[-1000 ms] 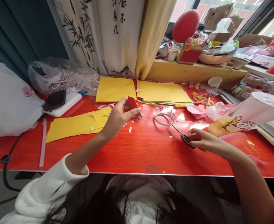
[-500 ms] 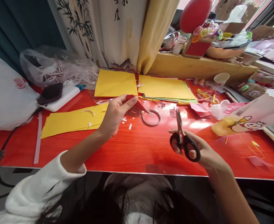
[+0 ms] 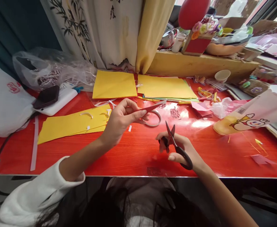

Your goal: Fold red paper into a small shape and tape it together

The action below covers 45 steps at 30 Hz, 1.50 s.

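My left hand [image 3: 124, 121] pinches a narrow folded piece of red paper [image 3: 152, 107], its pale tip pointing right. Held above the red table, the paper passes over a roll of tape [image 3: 159, 121] that lies flat behind it. In my right hand [image 3: 185, 148] are black-handled scissors [image 3: 172, 135], with fingers through the loops and the blades parted, pointing up and away. The blades are apart from the red paper. Small white paper scraps [image 3: 130, 128] lie on the table below my left hand.
Yellow paper sheets [image 3: 115, 84] and another stack [image 3: 164, 86] lie at the back, with yellow strips [image 3: 67, 126] at left. A tall drink cup [image 3: 249, 116] leans at right beside pink paper [image 3: 202, 108]. A phone [image 3: 46, 97] and plastic bag [image 3: 53, 69] sit back left.
The red paper has turned to point right and slightly up. My right hand has moved left and a little down, and the scissor blades have opened.
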### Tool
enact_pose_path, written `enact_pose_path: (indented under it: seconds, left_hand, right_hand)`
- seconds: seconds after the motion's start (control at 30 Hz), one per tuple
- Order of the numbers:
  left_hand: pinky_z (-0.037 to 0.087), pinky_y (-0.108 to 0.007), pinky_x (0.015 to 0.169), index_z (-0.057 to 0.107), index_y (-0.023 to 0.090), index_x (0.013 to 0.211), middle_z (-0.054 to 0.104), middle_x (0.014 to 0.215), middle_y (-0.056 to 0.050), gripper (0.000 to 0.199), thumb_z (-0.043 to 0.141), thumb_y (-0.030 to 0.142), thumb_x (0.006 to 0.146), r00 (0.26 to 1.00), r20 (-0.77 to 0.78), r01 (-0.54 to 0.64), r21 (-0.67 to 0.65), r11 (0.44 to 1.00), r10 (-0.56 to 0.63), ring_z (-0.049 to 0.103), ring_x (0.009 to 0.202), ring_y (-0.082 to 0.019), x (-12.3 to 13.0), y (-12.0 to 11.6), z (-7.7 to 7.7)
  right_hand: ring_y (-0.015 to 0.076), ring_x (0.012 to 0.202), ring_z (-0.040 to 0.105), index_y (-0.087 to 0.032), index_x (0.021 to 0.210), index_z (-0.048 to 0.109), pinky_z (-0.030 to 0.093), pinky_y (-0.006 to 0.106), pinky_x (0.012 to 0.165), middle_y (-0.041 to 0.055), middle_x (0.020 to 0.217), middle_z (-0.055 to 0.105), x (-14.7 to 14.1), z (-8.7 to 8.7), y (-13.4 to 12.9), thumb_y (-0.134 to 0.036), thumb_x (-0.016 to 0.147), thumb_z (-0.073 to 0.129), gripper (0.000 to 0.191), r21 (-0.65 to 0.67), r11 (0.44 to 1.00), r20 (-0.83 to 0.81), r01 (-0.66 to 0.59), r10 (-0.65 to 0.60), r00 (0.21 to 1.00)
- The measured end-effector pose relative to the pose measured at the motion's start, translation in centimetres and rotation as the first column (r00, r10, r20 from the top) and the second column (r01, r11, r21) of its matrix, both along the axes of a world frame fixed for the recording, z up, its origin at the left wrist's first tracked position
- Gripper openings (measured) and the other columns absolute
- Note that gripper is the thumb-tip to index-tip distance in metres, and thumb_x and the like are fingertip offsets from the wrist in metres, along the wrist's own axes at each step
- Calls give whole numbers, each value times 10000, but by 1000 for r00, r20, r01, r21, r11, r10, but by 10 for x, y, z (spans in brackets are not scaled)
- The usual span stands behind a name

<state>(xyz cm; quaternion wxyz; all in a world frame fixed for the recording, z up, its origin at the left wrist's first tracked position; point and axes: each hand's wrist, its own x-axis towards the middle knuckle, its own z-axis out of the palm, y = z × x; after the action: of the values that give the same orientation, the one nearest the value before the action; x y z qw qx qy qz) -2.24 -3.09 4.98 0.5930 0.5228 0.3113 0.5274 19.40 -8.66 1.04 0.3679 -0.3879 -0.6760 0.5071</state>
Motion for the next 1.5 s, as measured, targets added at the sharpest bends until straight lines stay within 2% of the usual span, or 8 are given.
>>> enact_pose_path:
  seconds: [0.27, 0.4, 0.5, 0.6, 0.73, 1.0, 1.37, 1.5]
  left_hand:
    - [561, -238, 677, 485, 135, 753, 690, 778, -21, 226, 676, 244, 806, 982, 19, 188, -58, 980, -187, 695, 809, -159, 8, -11, -11]
    - [541, -204, 645, 494, 124, 746, 680, 760, -12, 223, 689, 222, 793, 955, 15, 297, -81, 952, -296, 672, 713, -110, 11, -12, -15]
    - [530, -186, 620, 526, 139, 910, 663, 660, 26, 222, 700, 184, 780, 917, 26, 396, -149, 906, -397, 645, 615, -79, 12, -13, -15]
    - [529, -178, 653, 567, 133, 983, 676, 694, 13, 259, 707, 180, 770, 888, -1, 449, -210, 868, -459, 648, 656, -75, 12, -16, -15]
    - [530, -193, 682, 634, 108, 841, 686, 775, -18, 136, 697, 209, 775, 883, -61, 442, -226, 868, -465, 660, 715, -97, 13, -19, -16]
    - [522, -201, 692, 648, 109, 852, 695, 770, -26, 155, 697, 235, 776, 901, -150, 380, -181, 907, -407, 646, 706, -97, 14, -19, -13]
    - [514, -162, 663, 623, 126, 815, 698, 746, 4, 137, 685, 246, 793, 894, -139, 404, -156, 901, -425, 657, 697, -80, 15, -23, -19]
    - [517, -167, 663, 625, 124, 811, 689, 725, 4, 142, 684, 252, 794, 893, -145, 404, -160, 901, -426, 654, 684, -83, 15, -24, -19]
  right_hand:
    - [136, 708, 541, -211, 1185, 564, 408, 234, 578, 11, 827, 526, -17, 10, 3, -532, 757, 666, 544, 23, 992, -42, 121, -120, 992]
    - [129, 707, 529, -193, 989, 618, 418, 231, 610, 2, 793, 540, -22, 12, 4, -470, 755, 694, 370, 53, 984, -42, 170, -168, 985]
    - [121, 671, 525, -180, 866, 605, 418, 222, 595, -10, 740, 546, -23, 13, 4, -413, 740, 722, 290, 26, 985, -46, 173, -172, 984]
    - [116, 641, 534, -173, 838, 612, 421, 210, 577, -16, 707, 574, -23, 14, 3, -382, 718, 745, 275, 12, 986, -77, 166, -165, 983]
    - [125, 655, 549, -161, 813, 620, 430, 208, 583, -3, 708, 604, -24, 15, 1, -376, 701, 757, 279, 11, 988, -115, 155, -153, 981]
    - [110, 603, 467, -148, 839, 638, 377, 217, 543, -15, 663, 534, -23, 12, 1, -399, 699, 749, 308, 18, 990, -62, 139, -137, 989]
    - [88, 545, 438, -144, 825, 643, 372, 206, 503, -27, 631, 519, -28, 8, -2, -358, 722, 739, 256, 2, 994, -99, 107, -106, 989]
    - [90, 544, 441, -148, 709, 610, 379, 215, 506, -25, 610, 505, -29, 5, -2, -354, 719, 740, 244, -5, 993, -107, 121, -121, 987]
